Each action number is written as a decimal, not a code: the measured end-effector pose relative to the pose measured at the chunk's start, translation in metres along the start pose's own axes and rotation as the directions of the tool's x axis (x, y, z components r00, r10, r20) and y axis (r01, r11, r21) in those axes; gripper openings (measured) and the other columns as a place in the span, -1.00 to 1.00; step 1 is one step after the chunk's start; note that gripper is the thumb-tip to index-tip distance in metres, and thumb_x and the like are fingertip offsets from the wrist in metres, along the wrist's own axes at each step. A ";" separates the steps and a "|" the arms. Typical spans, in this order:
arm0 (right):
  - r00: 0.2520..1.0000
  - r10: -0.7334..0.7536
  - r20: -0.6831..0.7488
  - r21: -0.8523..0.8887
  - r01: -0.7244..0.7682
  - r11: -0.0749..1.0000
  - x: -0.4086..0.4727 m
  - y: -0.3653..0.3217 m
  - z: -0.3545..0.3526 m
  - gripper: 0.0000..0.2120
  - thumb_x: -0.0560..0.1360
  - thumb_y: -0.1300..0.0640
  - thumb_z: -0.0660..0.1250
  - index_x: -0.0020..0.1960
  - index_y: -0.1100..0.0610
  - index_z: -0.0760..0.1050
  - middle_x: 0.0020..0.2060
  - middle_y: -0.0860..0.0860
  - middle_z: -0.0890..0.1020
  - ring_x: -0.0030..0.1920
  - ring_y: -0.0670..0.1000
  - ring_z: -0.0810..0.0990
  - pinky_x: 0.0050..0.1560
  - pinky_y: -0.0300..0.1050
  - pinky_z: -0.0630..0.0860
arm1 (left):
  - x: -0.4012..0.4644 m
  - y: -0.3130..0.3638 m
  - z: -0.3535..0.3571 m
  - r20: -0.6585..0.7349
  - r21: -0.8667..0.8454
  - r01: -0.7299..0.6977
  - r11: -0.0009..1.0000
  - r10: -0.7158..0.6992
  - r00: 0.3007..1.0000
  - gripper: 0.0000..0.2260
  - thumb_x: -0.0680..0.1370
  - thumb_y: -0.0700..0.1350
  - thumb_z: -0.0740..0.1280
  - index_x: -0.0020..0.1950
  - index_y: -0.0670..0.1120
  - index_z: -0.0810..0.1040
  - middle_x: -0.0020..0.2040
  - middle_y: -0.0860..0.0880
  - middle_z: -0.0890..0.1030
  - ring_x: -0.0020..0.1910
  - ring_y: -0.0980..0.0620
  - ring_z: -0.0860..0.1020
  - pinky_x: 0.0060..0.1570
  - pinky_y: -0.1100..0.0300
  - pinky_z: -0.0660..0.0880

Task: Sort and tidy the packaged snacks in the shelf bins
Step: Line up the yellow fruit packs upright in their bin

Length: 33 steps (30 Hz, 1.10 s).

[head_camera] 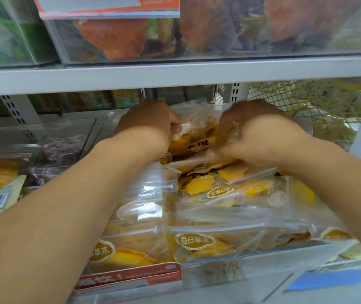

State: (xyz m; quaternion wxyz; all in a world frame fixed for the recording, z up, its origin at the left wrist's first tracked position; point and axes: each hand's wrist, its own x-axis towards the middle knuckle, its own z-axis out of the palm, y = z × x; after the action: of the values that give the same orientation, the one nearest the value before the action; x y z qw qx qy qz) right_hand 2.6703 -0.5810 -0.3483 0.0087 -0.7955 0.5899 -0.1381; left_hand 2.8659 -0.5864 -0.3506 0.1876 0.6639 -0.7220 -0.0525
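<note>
Now both hands, left hand (147,122) and right hand (260,137), grip one mango packet (199,133), its long axis running nine to three between them.

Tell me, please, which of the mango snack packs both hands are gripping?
The rearmost pack, standing at the bin's back: left hand and right hand hold its sides. The others lie flat, untouched.

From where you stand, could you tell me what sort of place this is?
Probably a shop's snack aisle: clear bins packed with identical dried-fruit packets, an orange price label, and metal shelving.
</note>
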 end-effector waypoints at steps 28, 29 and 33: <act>0.961 0.131 0.244 -0.095 -0.111 0.989 0.019 -0.017 -0.010 -0.89 0.49 0.22 0.33 -0.20 0.12 0.46 -0.21 0.03 0.51 -0.31 0.03 0.47 -0.35 -0.20 0.31 | -0.011 0.005 -0.003 0.074 -0.334 -0.165 0.928 0.200 0.977 -0.77 0.49 0.21 0.40 0.08 0.18 0.66 0.10 0.22 0.64 0.12 0.20 0.56 0.07 0.29 0.41; 0.985 0.088 0.150 -0.122 -0.070 0.990 0.017 -0.017 -0.010 -0.94 0.48 0.25 0.31 -0.13 0.12 0.49 -0.12 0.04 0.51 -0.22 0.08 0.51 -0.28 -0.18 0.39 | -0.010 0.005 -0.003 0.093 -0.311 -0.169 0.935 0.207 0.974 -0.70 0.47 0.17 0.44 0.18 0.17 0.63 0.18 0.22 0.61 0.18 0.21 0.54 0.12 0.33 0.39; 0.959 -0.282 0.013 -0.132 0.281 0.951 -0.007 0.004 -0.007 -0.76 0.43 0.13 0.30 0.01 -0.17 0.56 0.07 -0.05 0.56 0.07 0.11 0.56 0.06 0.04 0.56 | -0.009 0.003 -0.003 0.194 -0.193 -0.182 0.964 0.219 0.956 -0.23 0.30 0.21 0.56 0.46 0.15 0.39 0.46 0.18 0.40 0.40 0.15 0.40 0.30 0.28 0.31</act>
State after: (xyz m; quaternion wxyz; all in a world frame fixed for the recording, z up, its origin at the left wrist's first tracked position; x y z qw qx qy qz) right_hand 2.6636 -0.5749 -0.3439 -0.0657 -0.8698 0.4785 -0.1008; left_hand 2.8651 -0.5771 -0.3487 0.1704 0.5586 -0.7944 -0.1668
